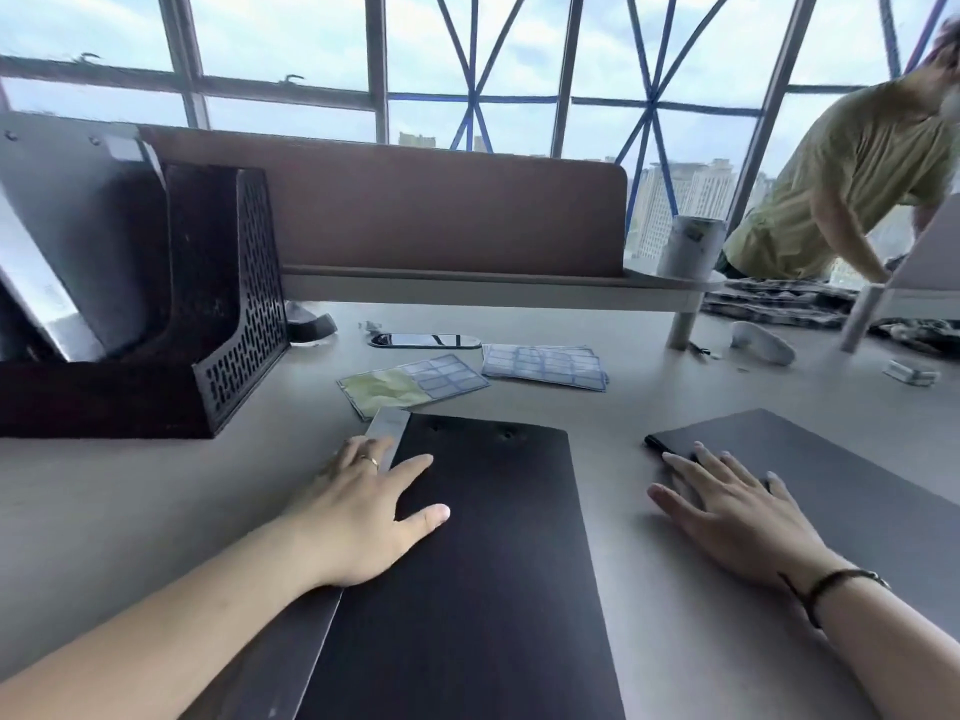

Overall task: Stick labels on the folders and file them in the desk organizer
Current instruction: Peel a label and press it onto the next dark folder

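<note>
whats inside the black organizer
A grey folder stands leaning in the organizer. Its lower part is hidden by the organizer's walls, as is anything behind it.

Two dark folders (483,563) (857,491) lie flat; label sheets (545,366) behind; black mesh organizer (228,324) far left.

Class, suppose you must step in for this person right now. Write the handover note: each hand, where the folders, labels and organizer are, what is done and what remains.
Left hand: flat, fingers straight, resting on the near dark folder.
Right hand: flat on the corner of the second dark folder.
Label sheets lie beyond the folders; a partly used sheet lies left of them.
Desk organizer, far left, already holds a grey folder.
Done: apparently one folder filed.
Left: neither dark folder shows a label; label both, then file them.
</note>
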### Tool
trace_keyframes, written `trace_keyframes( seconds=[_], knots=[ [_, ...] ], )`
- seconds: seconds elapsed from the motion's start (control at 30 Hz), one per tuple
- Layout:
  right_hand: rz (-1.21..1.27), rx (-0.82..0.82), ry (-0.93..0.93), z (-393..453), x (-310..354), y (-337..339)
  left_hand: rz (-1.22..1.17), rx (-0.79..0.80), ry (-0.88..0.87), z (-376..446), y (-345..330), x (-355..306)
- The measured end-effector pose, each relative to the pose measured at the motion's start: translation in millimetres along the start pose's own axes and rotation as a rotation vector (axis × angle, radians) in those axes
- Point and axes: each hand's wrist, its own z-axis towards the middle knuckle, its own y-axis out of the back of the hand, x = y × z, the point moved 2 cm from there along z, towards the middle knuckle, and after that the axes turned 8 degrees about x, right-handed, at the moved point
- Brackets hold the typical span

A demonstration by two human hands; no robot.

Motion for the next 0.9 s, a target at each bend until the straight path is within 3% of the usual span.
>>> trace_keyframes(
  seconds=[0.27,0.5,0.67,0.9],
  knots=[
    [0.045,-0.015,0.05,39.2,-2.3,13.8,0.061,0.01,0.079,1.4,-10.1,-20.4],
    [0.149,0.042,0.496,29.9,110.5,3.1,0.22,0.044,0.157,-3.2,-10.8,-52.1],
    [0.09,0.091,0.579,43.1,147.9,-3.0,0.288,-0.005,0.136,-3.8,13.6,-52.9],
    [0.118,-0.011,0.643,60.6,160.7,2.6,0.007,-0.188,0.184,49.8,50.6,-10.8]
  ],
)
